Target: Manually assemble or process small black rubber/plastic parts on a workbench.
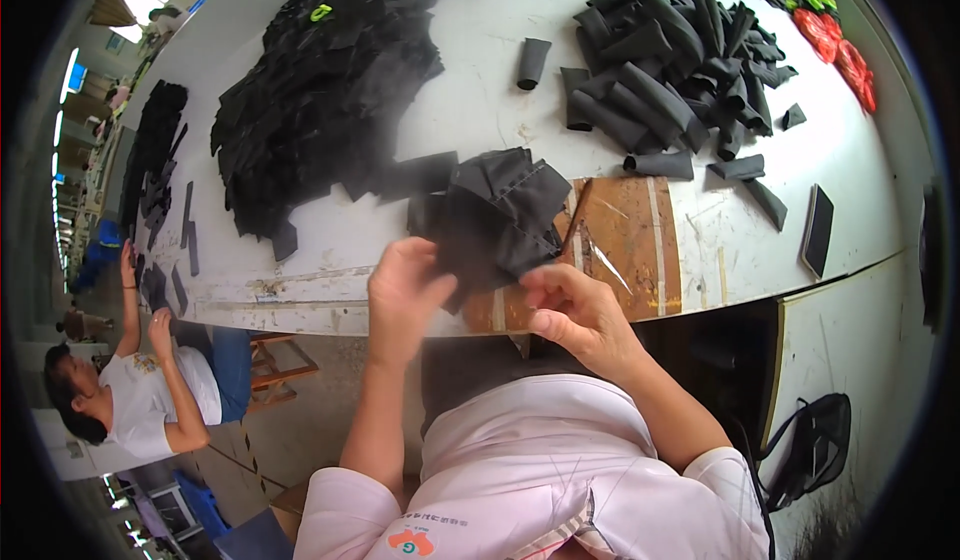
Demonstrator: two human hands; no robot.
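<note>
A black bag [818, 445] sits nearer than the brown board [630, 222], to its right and below desk level. The board, scuffed and crossed by pale tape, lies along the near edge of the white desk [475, 90]. Right of the board is a dark smartphone [817, 232]. Beyond it, dark grey cloth tubes [640, 90] are heaped to the right, and a broad heap of flat black cloth pieces [320, 100] spreads to the left. Red plastic bags [822, 38] lie farther off, beyond the board to the right. Well left of it, a co-worker [165, 400] in a white T-shirt is beside a wooden stool [278, 368].

The left hand [408, 290], blurred and half curled, is left of the board; the right hand [580, 315], thumb and forefinger narrowly apart, is over its near edge. Between and just beyond them, stitched black cloth [508, 200] overlaps the board's left part. Whether either hand grips it, I cannot tell.
</note>
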